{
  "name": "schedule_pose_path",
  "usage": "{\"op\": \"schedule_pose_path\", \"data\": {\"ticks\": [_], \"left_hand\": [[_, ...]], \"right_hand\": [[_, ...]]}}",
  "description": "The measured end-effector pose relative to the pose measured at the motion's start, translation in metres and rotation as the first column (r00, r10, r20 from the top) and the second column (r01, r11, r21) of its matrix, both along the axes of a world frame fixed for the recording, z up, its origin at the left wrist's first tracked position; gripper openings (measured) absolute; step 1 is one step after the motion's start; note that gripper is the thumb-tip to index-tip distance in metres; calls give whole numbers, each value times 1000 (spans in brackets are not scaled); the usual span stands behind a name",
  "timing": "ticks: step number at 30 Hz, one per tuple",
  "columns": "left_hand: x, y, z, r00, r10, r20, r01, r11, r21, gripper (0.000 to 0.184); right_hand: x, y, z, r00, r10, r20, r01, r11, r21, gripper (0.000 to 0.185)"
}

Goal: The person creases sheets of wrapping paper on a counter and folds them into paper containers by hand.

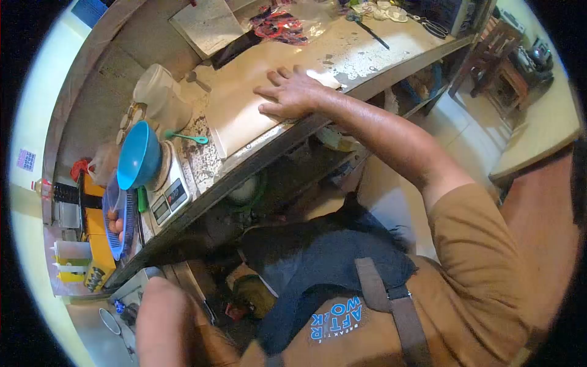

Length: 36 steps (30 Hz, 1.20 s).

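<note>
My right hand (pixel 295 93) lies flat, palm down and fingers spread, on a smooth light-brown sheet (pixel 235 119) that covers part of the worktop. Whether the sheet is paper or board I cannot tell. Nothing shows in its grasp. My left arm (pixel 165 318) is blurred at the lower left, and its hand is not visible. Left of the sheet, a blue bowl (pixel 138 156) stands tilted in view by a kitchen scale (pixel 171 200). A small green spoon (pixel 191 138) lies between the bowl and the sheet.
A blue basket (pixel 128 223) holds several eggs (pixel 114 223) at the left. Behind are a cloudy plastic container (pixel 160 98), a metal spoon (pixel 199 81) and red-and-black plastic packaging (pixel 278 25). Scissors (pixel 433 27) lie far right. A shelf (pixel 422 104) runs beneath the worktop.
</note>
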State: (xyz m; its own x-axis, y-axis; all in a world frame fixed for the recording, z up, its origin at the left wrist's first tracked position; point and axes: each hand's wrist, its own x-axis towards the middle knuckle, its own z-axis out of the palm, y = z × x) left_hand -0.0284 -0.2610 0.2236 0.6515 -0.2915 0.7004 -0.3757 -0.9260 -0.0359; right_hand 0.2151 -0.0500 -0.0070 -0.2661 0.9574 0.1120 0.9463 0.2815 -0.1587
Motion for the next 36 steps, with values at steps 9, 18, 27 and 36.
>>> {"op": "schedule_pose_path", "data": {"ticks": [9, 18, 27, 36], "left_hand": [[3, -2, 1, 1000, -11, -16, 11, 1000, -1, 49], [5, 1, -4, 1000, -10, -22, 10, 1000, -5, 53], [1, 6, -5, 1000, -7, 13, 7, 1000, -20, 57], [32, 149, -106, 706, 705, 67, -613, 656, -441, 61]], "right_hand": [[-2, 3, -2, 1000, -3, 12, 3, 1000, 17, 67], [-1, 2, 0, 1000, -9, -1, 9, 1000, -10, 67], [0, 2, -1, 1000, -7, -18, 7, 1000, -7, 68], [-2, 0, 2, 999, 0, -39, 0, 1000, 10, 68]]}}
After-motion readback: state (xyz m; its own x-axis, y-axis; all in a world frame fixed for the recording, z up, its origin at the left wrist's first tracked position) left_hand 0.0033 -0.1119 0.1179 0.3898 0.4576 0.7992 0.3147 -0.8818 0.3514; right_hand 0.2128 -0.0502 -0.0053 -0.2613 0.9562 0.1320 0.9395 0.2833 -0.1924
